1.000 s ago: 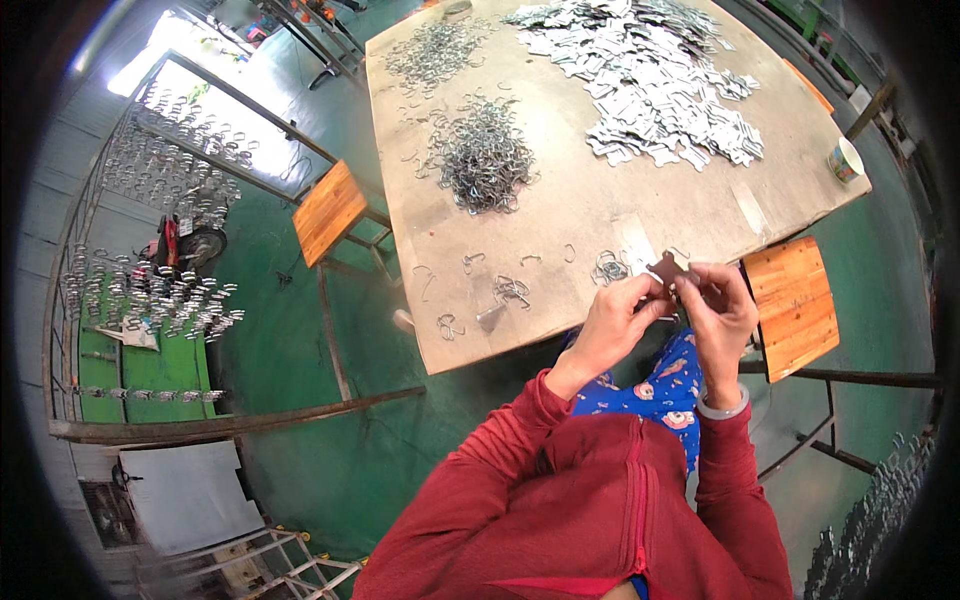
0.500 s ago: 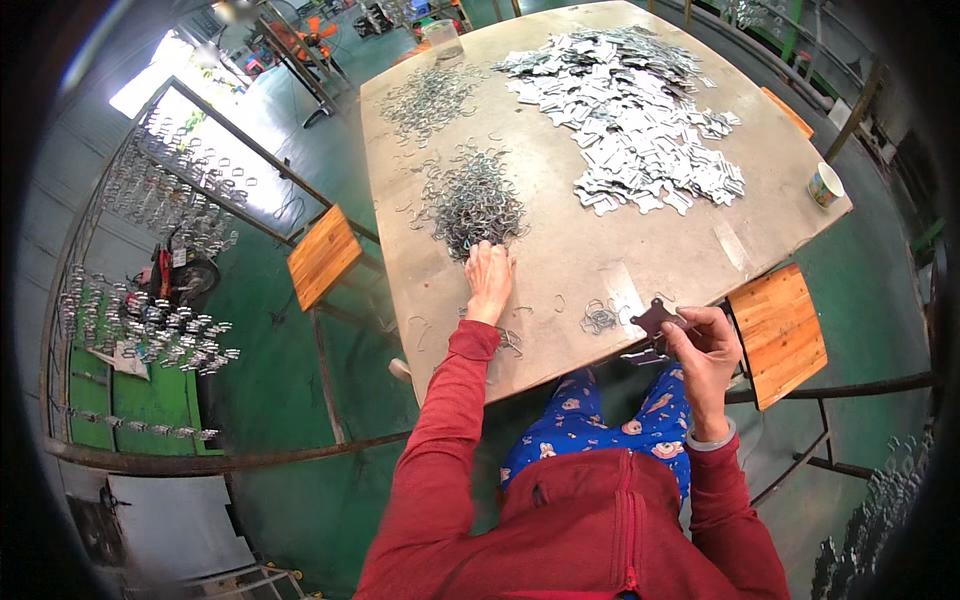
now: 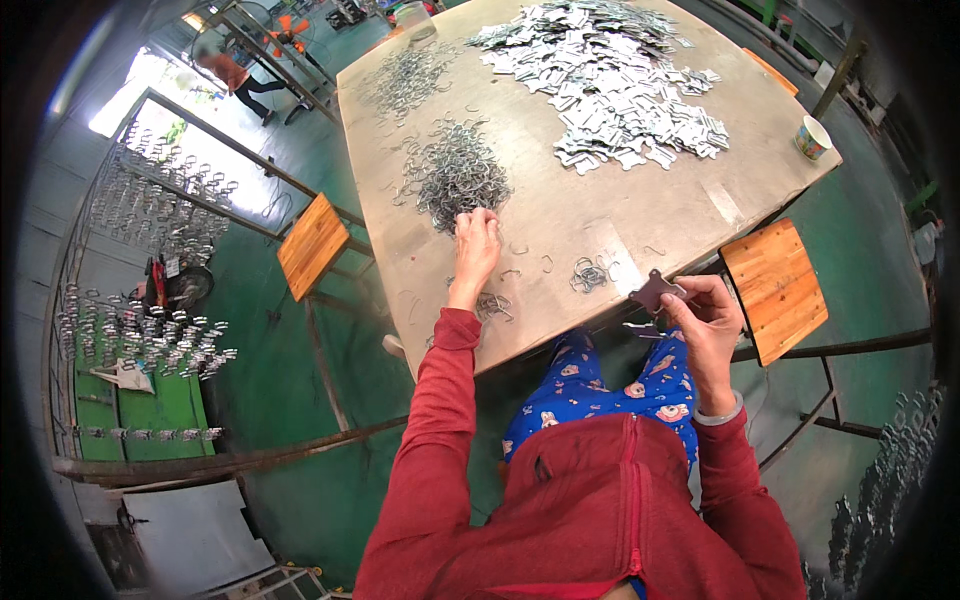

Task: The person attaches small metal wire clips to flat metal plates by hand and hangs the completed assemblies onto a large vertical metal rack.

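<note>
My left hand (image 3: 477, 238) reaches to the near edge of a heap of small bent wire hooks (image 3: 462, 178). Its fingertips are pressed together there, and whatever they pinch is hidden. Over the table's near edge, my right hand (image 3: 708, 318) grips a dark flat metal plate (image 3: 655, 291) with notched corners between thumb and fingers. Just below it shows a second, lighter plate (image 3: 645, 330); how it is held I cannot tell. A few loose hooks (image 3: 590, 274) lie on the table close to the right hand, and more hooks (image 3: 492, 306) lie beside my left wrist.
A large pile of flat metal plates (image 3: 610, 90) covers the table's far right. Another scatter of hooks (image 3: 408, 80) lies at the far left. A paper cup (image 3: 812, 138) stands at the right corner. Wooden stools (image 3: 775, 288) flank the table; racks of hung parts (image 3: 150, 330) stand left.
The view has shifted, so the table sits higher in the picture. My left hand stays at the hook heap, and my right hand keeps the plate. A person now shows near the far doorway.
</note>
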Motion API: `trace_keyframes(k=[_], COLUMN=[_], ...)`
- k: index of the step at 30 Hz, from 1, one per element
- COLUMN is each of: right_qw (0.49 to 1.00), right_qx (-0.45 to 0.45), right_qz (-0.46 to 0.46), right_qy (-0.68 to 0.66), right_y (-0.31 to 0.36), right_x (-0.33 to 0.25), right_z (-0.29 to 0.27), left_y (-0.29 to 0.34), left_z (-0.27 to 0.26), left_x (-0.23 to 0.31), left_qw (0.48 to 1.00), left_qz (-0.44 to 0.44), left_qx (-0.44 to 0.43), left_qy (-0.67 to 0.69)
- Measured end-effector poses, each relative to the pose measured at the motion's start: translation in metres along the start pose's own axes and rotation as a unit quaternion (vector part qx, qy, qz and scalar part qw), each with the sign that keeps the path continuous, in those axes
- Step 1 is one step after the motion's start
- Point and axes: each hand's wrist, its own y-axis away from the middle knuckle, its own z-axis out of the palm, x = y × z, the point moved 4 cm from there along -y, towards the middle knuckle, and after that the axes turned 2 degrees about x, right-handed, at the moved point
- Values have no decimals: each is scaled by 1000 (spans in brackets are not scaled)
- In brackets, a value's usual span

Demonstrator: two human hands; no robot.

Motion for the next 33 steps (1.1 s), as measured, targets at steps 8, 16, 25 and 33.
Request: trace_keyframes(k=[8, 16, 25, 33], right_qw=[1000, 1000, 1000, 999], right_qx=[0, 0, -6, 2], right_qz=[4, -3, 29, 51], right_qy=[-7, -2, -6, -6], right_y=[3, 5, 6, 15], right_x=[1, -4, 9, 33], right_z=[-3, -1, -9, -12], left_y=[1, 6, 30, 88], left_z=[-19, 16, 32, 5], left_x=[12, 22, 63, 174], left_qw=[992, 984, 993, 845], left_qz=[3, 50, 97, -115], left_qx=[-2, -76, -72, -197], left_qy=[-124, -152, 17, 483])
